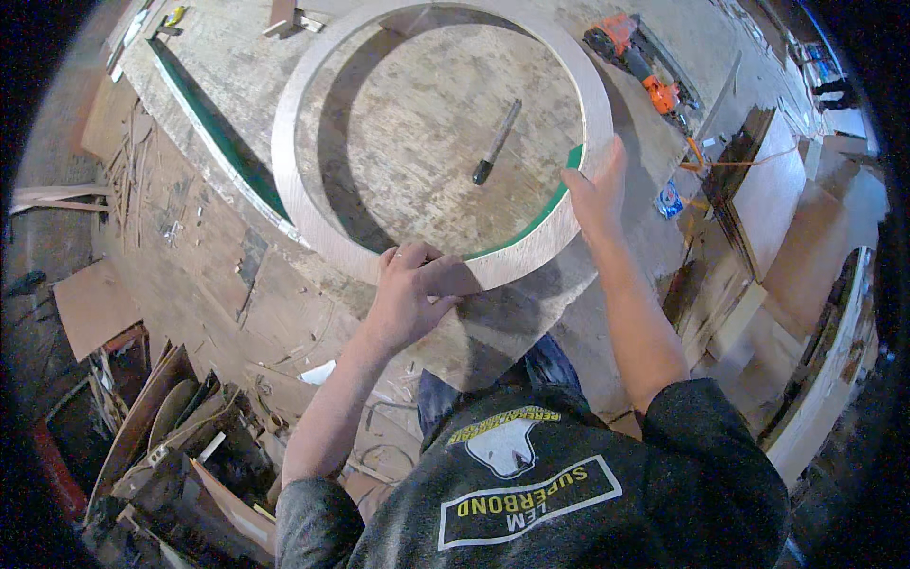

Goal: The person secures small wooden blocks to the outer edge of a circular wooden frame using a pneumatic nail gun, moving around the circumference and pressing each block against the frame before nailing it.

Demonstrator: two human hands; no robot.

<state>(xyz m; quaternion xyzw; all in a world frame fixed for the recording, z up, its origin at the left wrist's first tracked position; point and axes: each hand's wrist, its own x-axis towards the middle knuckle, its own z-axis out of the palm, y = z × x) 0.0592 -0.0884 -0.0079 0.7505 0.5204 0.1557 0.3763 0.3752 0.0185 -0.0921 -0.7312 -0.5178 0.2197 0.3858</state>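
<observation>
1. Head view: A big wooden ring [313,228] lies flat on the tabletop [237,66]. The ring fills the middle and top of the picture.
2. Head view: The left hand [412,294] is at 6 o'clock on the ring. Its fingers are curled and pressed together on the ring's near edge. It looks like it pushes down there, but I cannot tell if it pinches something small.
3. Head view: The right hand [597,190] is at 3 o'clock on the ring. Its fingers are stretched out flat along the ring's outer edge, touching the wood.
4. Head view: A dark marker pen [498,142] lies inside the ring, on the round board, near the middle. No hand touches it.
5. Head view: An orange power tool [640,62] sits on the tabletop at 2 o'clock, well apart from both hands. Wood scraps [152,417] lie on the floor at 8 o'clock.
6. Head view: I think the step now is holding the ring steady and setting it in its place. A green strip [545,204] peeks out under the ring near the right hand. The next move may call for a small, slow slide with both hands together, so the ring does not twist.
</observation>
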